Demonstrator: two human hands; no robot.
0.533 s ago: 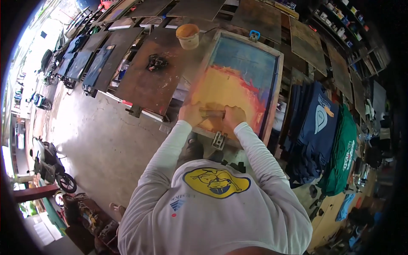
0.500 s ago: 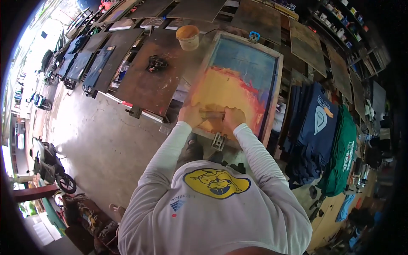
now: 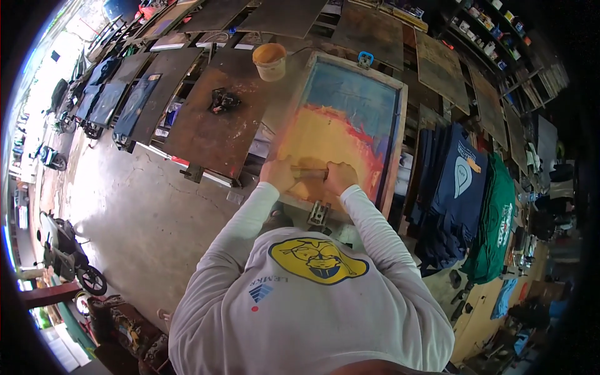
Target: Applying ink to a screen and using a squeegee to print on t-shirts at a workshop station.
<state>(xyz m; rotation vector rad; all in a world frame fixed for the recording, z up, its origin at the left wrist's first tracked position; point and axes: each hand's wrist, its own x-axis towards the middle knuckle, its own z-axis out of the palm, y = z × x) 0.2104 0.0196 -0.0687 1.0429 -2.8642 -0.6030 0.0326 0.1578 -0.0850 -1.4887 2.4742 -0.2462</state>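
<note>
Both my hands grip a squeegee [image 3: 310,173] near the close end of a wooden-framed printing screen [image 3: 401,119]. My left hand [image 3: 279,173] is wrapped around its left end, and my right hand [image 3: 340,177] closes on the right end. Yellow ink [image 3: 325,137] covers the near and middle mesh, edged with red and pink. Toward the far end the mesh is blue-grey. A metal hinge clamp [image 3: 319,213] sits at the near edge of the frame, just below the squeegee. The squeegee's blade is hidden from this angle.
A bucket with orange-yellow residue [image 3: 270,62] stands beyond the screen's left side. On the board to the left lies a crumpled dark cloth or bag [image 3: 224,100]. Navy shirts [image 3: 459,187] and green shirts [image 3: 497,219] hang in stacks at right. A motorcycle [image 3: 72,256] is parked at left.
The whole view has shifted slightly as my head moved. My hands keep their grip on the squeegee at nearly the same place on the screen.
</note>
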